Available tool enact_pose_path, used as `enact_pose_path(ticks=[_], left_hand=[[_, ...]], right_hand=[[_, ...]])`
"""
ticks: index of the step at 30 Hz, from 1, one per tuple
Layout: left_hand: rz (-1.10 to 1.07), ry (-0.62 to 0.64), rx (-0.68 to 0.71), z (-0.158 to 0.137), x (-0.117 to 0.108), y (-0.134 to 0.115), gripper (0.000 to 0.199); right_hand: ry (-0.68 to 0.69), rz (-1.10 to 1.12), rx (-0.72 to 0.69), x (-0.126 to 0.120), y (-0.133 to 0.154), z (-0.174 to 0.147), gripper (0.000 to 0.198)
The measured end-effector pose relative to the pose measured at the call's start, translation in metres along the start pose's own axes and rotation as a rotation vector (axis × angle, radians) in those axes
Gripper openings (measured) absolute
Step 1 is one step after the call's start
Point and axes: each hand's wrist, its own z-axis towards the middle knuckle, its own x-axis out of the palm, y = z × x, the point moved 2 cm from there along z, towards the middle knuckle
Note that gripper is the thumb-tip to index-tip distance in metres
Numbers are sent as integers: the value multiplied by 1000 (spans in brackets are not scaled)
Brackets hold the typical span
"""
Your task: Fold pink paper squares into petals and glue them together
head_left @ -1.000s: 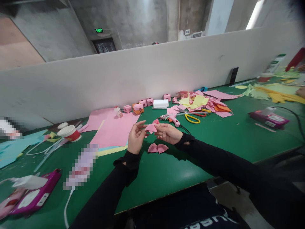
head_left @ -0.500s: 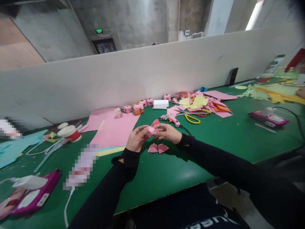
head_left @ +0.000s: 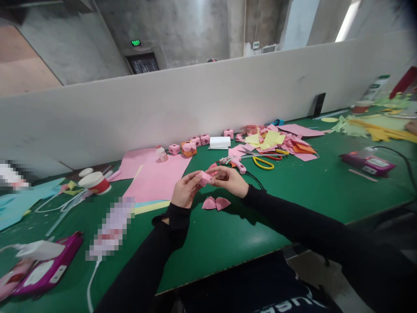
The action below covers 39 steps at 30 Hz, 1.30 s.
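Head view: a folded pink paper piece [head_left: 204, 178] is pinched between the left hand [head_left: 185, 190] and right hand [head_left: 233, 181] above the green table [head_left: 224, 243]; folds are best pressed lightly, with edges kept aligned.

The left hand [head_left: 184, 190] and right hand [head_left: 232, 181] partly cover the pink folded-paper piece [head_left: 204, 178]. Pixelation obscures the details of the elongated lilac object [head_left: 112, 227].

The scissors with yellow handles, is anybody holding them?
No, the scissors lie on the green table, while the left hand and right hand hold folded pink paper.
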Motion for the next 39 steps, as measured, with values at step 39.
enact_pose_path(ticks=[39], left_hand=[[35,14,-23,2,-3,0,42]], right_hand=[[-42,137,148,0,-4,2,46]])
